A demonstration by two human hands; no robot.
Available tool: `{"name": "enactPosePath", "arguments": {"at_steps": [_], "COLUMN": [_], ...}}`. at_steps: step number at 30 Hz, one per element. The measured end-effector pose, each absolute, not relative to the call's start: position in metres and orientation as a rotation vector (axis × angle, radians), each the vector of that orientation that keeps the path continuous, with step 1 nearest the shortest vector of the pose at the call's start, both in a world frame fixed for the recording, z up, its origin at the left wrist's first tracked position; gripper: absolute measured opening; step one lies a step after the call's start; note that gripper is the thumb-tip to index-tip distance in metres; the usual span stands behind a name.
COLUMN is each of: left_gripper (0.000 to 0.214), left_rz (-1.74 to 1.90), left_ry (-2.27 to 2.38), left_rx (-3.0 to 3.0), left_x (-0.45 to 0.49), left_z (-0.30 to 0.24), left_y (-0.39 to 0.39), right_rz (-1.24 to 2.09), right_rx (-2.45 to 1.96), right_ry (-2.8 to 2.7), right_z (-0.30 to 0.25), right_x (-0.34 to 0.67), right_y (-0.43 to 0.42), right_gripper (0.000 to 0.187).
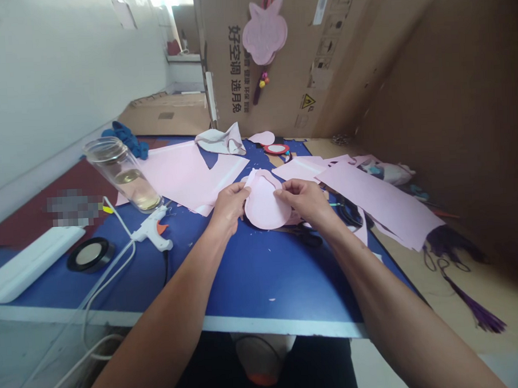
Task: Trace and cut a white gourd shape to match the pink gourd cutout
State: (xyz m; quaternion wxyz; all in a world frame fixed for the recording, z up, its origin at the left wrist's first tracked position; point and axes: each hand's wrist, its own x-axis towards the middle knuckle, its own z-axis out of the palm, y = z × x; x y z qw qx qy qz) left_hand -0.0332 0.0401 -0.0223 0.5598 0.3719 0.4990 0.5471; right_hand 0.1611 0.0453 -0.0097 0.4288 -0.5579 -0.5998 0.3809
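Both my hands hold a rounded pink cut-out piece (264, 205) just above the blue table (254, 274). My left hand (230, 204) pinches its left edge with closed fingers. My right hand (304, 198) pinches its upper right edge, fingers curled. The piece looks like two layers pressed together. Black scissors (301, 233) lie on the table under my right wrist.
A white glue gun (154, 228) with its cord lies left of my hands, beside a glass jar (123, 174) of yellowish liquid. A black tape roll (91, 254) and white bar (28, 264) sit far left. Pink sheets (375, 203) spread right and behind. A cardboard wall (304, 55) carries a pink fan.
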Motion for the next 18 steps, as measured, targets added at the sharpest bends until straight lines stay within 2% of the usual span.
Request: {"name": "enactPosePath", "arguments": {"at_steps": [8,18], "left_gripper": [0.012,0.013], "left_rz": [1.291,1.289], "left_ry": [1.182,1.191], "left_rx": [0.886,0.897], "left_x": [-0.0333,-0.0338], "left_z": [-0.0238,-0.0237], "left_y": [0.0409,0.0406], "right_rz": [0.971,0.975], "right_rx": [-1.427,-1.403], "right_ry": [-1.473,-1.481], "right_z": [-0.0043,-0.0070], "right_x": [0.1588,0.1592], "right_y": [0.0424,0.0453], "right_gripper": [0.020,0.025]}}
